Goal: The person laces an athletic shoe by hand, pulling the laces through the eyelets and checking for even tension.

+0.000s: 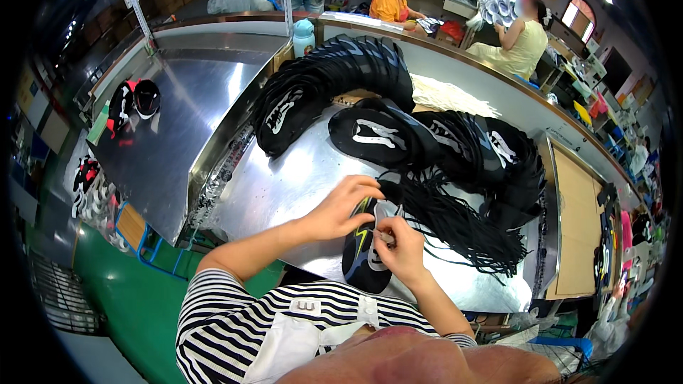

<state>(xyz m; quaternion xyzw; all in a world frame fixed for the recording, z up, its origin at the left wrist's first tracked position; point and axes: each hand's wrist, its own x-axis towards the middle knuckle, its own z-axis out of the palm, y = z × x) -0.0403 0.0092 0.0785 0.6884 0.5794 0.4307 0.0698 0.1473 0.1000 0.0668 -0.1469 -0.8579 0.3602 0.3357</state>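
Note:
A black shoe upper [358,243] with yellow and blue marks and a white lace panel lies at the near edge of the metal table [270,185], just in front of me. My left hand [340,206] grips its far part, the thumb on the near side and the fingers curled over the other. Close beside it, my right hand [402,247] is closed in a pinch over the white panel. A small pale thing shows at its fingertips, too small to name. A loose bundle of black shoelaces [466,224] spreads to the right of my hands.
Rows of stacked black shoe uppers [334,71] curve along the table's back and right. White laces [452,96] lie behind them, near a light-blue bottle [304,37]. Finished-looking shoes [135,103] sit on the left metal table. A cardboard-lined tray [575,220] stands right. Other people work beyond the partition.

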